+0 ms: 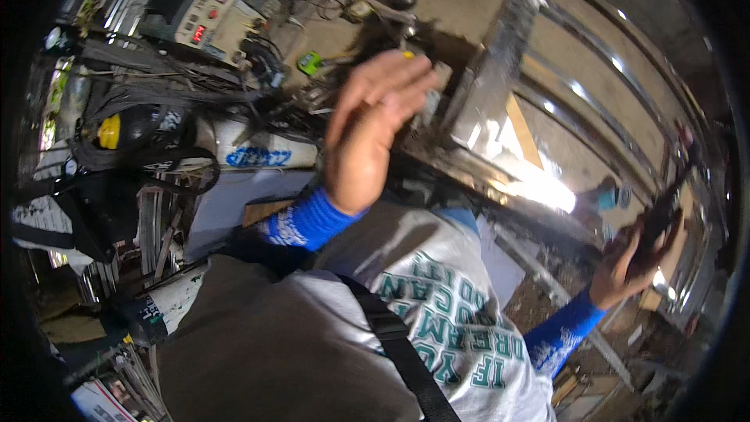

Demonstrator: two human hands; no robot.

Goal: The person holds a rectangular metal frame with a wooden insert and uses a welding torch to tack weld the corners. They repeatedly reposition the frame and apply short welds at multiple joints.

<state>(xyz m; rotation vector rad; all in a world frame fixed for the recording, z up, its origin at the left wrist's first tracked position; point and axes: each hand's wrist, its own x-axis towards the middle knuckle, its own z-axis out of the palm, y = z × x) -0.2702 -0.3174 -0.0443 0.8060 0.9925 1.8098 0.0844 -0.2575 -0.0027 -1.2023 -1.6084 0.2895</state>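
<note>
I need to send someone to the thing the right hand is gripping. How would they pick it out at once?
Start from the big shiny steel frame that fills the right side of the view and follow its curved bars to the far right edge. There the right hand, on a forearm in a blue sleeve, grips a dark tool. It is the only black thing against the bright metal; its kind is too blurred to tell.

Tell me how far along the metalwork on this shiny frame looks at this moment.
Done: the steel frame already stands assembled, its polished bars joined. In hand: the left hand rests against an upright bracket at its corner, while the right hand grips a dark tool, too blurred to identify. Left: the tool is held away from the frame, so any work at that corner is not under way.
</note>
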